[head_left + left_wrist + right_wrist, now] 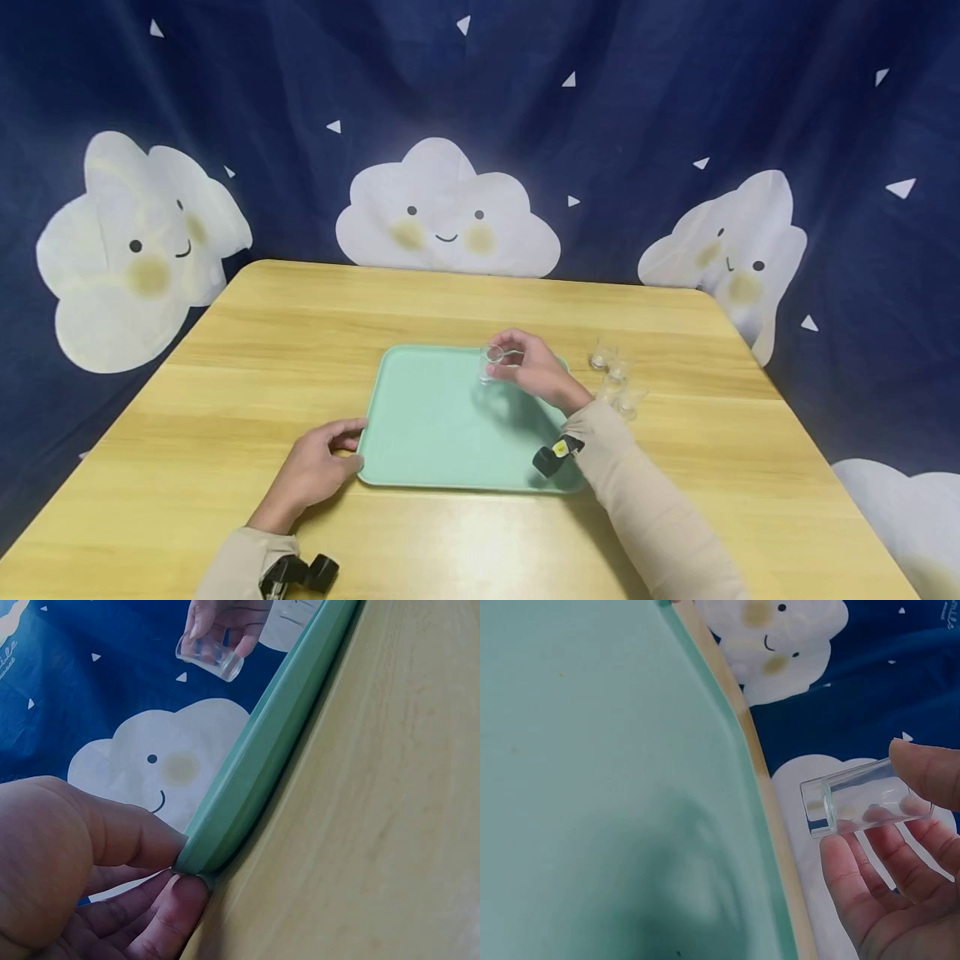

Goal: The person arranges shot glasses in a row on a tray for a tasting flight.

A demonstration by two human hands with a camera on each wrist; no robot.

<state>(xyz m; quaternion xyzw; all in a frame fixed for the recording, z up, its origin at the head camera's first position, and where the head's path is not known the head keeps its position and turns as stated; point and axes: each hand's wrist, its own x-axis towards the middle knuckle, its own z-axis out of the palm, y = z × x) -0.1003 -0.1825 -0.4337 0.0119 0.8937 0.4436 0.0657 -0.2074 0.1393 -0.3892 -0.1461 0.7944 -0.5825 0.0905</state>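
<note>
A small clear shot glass (pixel 487 367) is held upright above the tray's far right part. My right hand (pixel 534 367) grips it between thumb and fingers, and in the right wrist view its thick base (pixel 819 808) points toward the tray side. The light green rectangular tray (pixel 442 433) lies flat on the table. My left hand (pixel 315 467) holds the tray's left edge near the front corner. Up close in the left wrist view, the thumb and fingertips (pixel 184 896) meet the rim. Several more clear glasses (pixel 617 379) stand close together right of the tray.
The wooden table (pixel 247 358) extends around the tray on all sides. Behind it hangs a dark blue cloth (pixel 292 75) with white clouds and triangles. My right forearm (pixel 645 500) passes between the tray's right edge and the table front.
</note>
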